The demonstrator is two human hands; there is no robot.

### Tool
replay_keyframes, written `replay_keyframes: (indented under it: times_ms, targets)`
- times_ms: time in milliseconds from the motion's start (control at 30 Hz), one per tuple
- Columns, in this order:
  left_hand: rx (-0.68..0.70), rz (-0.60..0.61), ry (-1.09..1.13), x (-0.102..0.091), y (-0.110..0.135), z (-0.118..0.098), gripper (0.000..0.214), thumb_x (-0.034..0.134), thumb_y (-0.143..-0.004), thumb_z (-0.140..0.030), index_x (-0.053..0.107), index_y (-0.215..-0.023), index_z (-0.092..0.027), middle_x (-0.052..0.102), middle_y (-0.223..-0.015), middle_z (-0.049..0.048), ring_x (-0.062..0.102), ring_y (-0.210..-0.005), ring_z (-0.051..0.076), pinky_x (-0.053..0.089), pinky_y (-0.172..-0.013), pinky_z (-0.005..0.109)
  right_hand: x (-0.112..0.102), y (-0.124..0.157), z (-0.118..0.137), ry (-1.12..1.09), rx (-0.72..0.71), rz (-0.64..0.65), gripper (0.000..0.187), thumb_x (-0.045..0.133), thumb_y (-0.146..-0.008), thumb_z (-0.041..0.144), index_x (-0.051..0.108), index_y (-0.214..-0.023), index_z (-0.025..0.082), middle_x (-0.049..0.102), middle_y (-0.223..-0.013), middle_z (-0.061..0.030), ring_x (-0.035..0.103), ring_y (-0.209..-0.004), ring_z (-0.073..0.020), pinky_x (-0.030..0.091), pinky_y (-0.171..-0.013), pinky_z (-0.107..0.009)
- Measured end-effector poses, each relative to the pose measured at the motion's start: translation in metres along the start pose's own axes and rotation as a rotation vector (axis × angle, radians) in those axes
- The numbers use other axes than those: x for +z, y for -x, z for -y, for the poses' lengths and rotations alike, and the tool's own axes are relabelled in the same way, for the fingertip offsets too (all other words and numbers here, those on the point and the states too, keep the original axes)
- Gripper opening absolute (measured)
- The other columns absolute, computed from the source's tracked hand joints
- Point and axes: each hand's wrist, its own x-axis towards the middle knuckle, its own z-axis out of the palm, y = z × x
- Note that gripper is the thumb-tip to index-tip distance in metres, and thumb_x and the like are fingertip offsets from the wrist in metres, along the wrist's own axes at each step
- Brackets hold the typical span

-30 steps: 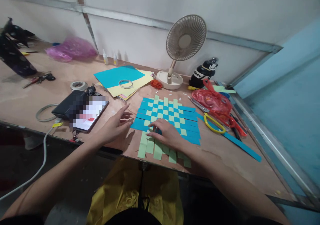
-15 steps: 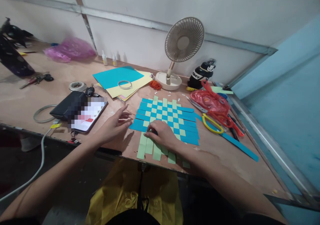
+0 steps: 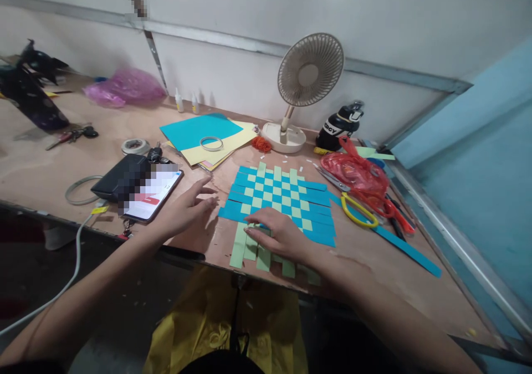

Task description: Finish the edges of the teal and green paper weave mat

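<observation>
A woven paper mat (image 3: 274, 194) of blue and pale green strips lies on the table in a checkered pattern, its loose blue ends at the sides. Green strip ends (image 3: 263, 257) hang toward the table's front edge. My right hand (image 3: 280, 234) rests over the mat's lower left part, fingers bent and a little apart around the tops of those green strips; its palm side is hidden. Just left of the mat, my left hand (image 3: 189, 210) hovers or rests with spread fingers, holding nothing, its fingertips near the blue strip ends.
Yellow-handled scissors (image 3: 359, 210), a loose blue strip (image 3: 409, 251) and a red plastic bag (image 3: 353, 172) lie to the right. Behind stand a fan (image 3: 310, 75) and a black bottle (image 3: 338, 127). Paper sheets (image 3: 199, 136), a phone (image 3: 155, 194) and a black pouch (image 3: 120, 177) are leftward.
The view has shifted slightly, so everything sits a little to the right and lower. My right hand's fingers have straightened somewhat over the green strips. My left hand stays open beside the mat.
</observation>
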Motion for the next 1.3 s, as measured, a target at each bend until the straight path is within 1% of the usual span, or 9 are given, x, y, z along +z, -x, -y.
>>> replay_keyframes:
  times_ms: [200,333,600,700,800,933,1067,1167,1300]
  targets:
    - [-0.026,0.047,0.182,0.006,-0.001,-0.005,0.068,0.059,-0.086,-0.042,0.031,-0.145,-0.021,0.050,-0.136,0.0159,0.050,-0.125,0.028,0.048,-0.098,0.044,0.011,0.002,-0.014,0.020,0.002,-0.016,0.021,0.050,-0.095,0.030,0.062,-0.107,0.018,0.067,-0.100,-0.0103,0.059,-0.097,-0.0209,0.048,-0.082,-0.034]
    - [-0.022,0.077,0.247,0.010,-0.003,-0.008,0.066,0.059,-0.086,-0.039,0.031,-0.144,-0.022,0.048,-0.136,0.0157,0.051,-0.124,0.028,0.050,-0.096,0.042,0.012,0.000,-0.015,-0.005,0.044,-0.007,0.020,0.050,-0.095,0.027,0.062,-0.107,0.017,0.066,-0.101,-0.0107,0.059,-0.097,-0.0210,0.047,-0.082,-0.035]
    - [-0.072,0.040,0.334,0.017,-0.003,-0.015,0.067,0.065,-0.083,-0.039,0.036,-0.141,-0.026,0.046,-0.140,0.0138,0.052,-0.123,0.029,0.053,-0.088,0.039,0.013,-0.002,-0.017,-0.008,0.070,0.004,0.018,0.053,-0.092,0.024,0.061,-0.107,0.017,0.065,-0.098,-0.0097,0.057,-0.094,-0.0203,0.045,-0.081,-0.035]
    - [-0.067,0.039,0.400,0.021,0.000,-0.019,0.063,0.062,-0.085,-0.040,0.036,-0.141,-0.031,0.044,-0.143,0.0115,0.051,-0.125,0.028,0.054,-0.088,0.039,0.014,-0.003,-0.018,-0.005,0.088,0.014,0.017,0.052,-0.092,0.023,0.061,-0.105,0.016,0.064,-0.096,-0.0093,0.056,-0.092,-0.0199,0.045,-0.080,-0.034]
    - [-0.074,0.036,0.478,0.029,0.003,-0.027,0.059,0.059,-0.088,-0.035,0.036,-0.142,-0.029,0.042,-0.145,0.0117,0.050,-0.127,0.028,0.053,-0.090,0.039,0.013,-0.004,-0.018,-0.035,0.126,0.026,0.016,0.052,-0.091,0.022,0.060,-0.103,0.016,0.063,-0.095,-0.0081,0.056,-0.089,-0.0189,0.044,-0.079,-0.033]
    - [-0.073,0.060,0.544,0.043,0.004,-0.036,0.060,0.057,-0.089,-0.033,0.033,-0.143,-0.030,0.038,-0.149,0.0111,0.044,-0.132,0.029,0.052,-0.093,0.041,0.007,-0.006,-0.013,-0.088,0.167,0.060,0.020,0.056,-0.088,0.030,0.058,-0.104,0.018,0.060,-0.095,-0.0067,0.055,-0.084,-0.0172,0.044,-0.075,-0.031]
    - [-0.055,0.117,0.560,0.054,0.004,-0.034,0.056,0.058,-0.089,-0.035,0.037,-0.141,-0.033,0.036,-0.151,0.0078,0.040,-0.135,0.027,0.048,-0.098,0.042,0.003,-0.008,-0.007,-0.117,0.226,0.063,0.035,0.064,-0.082,0.050,0.055,-0.096,0.019,0.058,-0.088,-0.0043,0.052,-0.077,-0.0164,0.043,-0.069,-0.030]
    - [-0.050,0.147,0.552,0.059,0.003,-0.031,0.054,0.058,-0.089,-0.041,0.041,-0.139,-0.035,0.038,-0.150,0.0059,0.037,-0.138,0.026,0.044,-0.102,0.042,0.005,-0.009,-0.006,-0.144,0.249,0.038,0.038,0.062,-0.082,0.056,0.053,-0.088,0.019,0.057,-0.083,-0.0025,0.051,-0.074,-0.0154,0.042,-0.066,-0.029]
    - [-0.058,0.156,0.544,0.064,0.002,-0.032,0.055,0.049,-0.090,-0.053,0.042,-0.141,-0.032,0.038,-0.151,0.0088,0.035,-0.138,0.029,0.044,-0.101,0.046,0.010,-0.010,-0.007,-0.146,0.283,-0.003,0.039,0.064,-0.079,0.057,0.051,-0.084,0.020,0.056,-0.081,-0.0018,0.050,-0.072,-0.0148,0.042,-0.065,-0.029]
